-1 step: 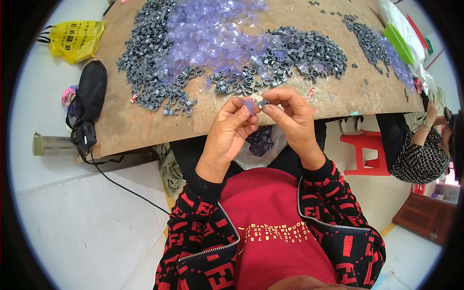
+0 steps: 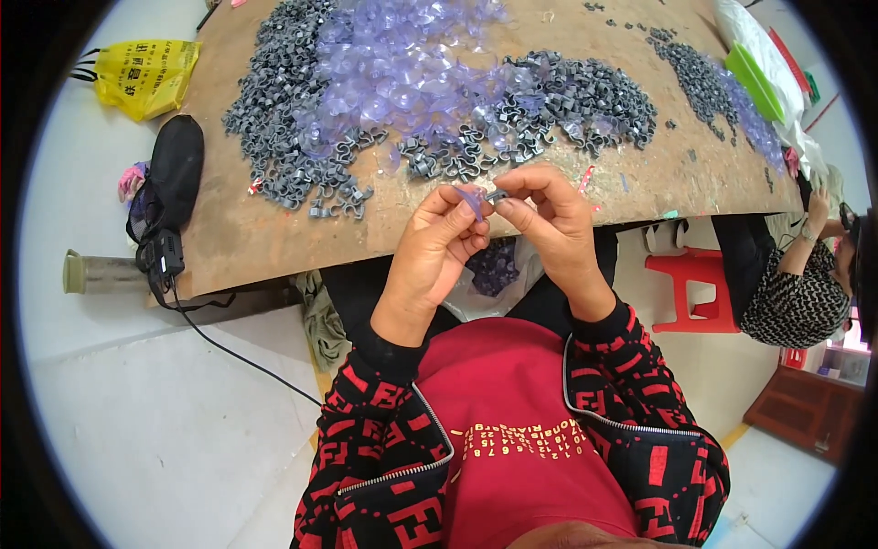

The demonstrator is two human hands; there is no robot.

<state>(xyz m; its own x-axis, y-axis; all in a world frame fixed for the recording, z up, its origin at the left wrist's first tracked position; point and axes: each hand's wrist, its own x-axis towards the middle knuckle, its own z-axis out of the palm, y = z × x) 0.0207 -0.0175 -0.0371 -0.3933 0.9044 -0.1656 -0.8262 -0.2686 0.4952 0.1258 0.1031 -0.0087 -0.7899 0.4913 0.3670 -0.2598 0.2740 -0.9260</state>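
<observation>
- Left hand (image 2: 437, 245) pinches a clear purple plastic suction cup (image 2: 471, 200) above the brown worktop (image 2: 274, 233) edge.
- Right hand (image 2: 551, 220) fingertips grip a small grey plastic clip (image 2: 496, 195) against it.
- Yellow plastic bag (image 2: 146, 75): contents hidden.

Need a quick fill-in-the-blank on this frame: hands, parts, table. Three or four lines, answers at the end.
1. The left hand pinches a clear ____ suction cup at its fingertips.
2. The right hand holds a small ____ plastic clip against that cup.
3. The heap of grey clips lies on a ____ board.
4. On the floor to the person's right stands a ____ plastic stool.

Missing words: purple; grey; brown; red
</observation>
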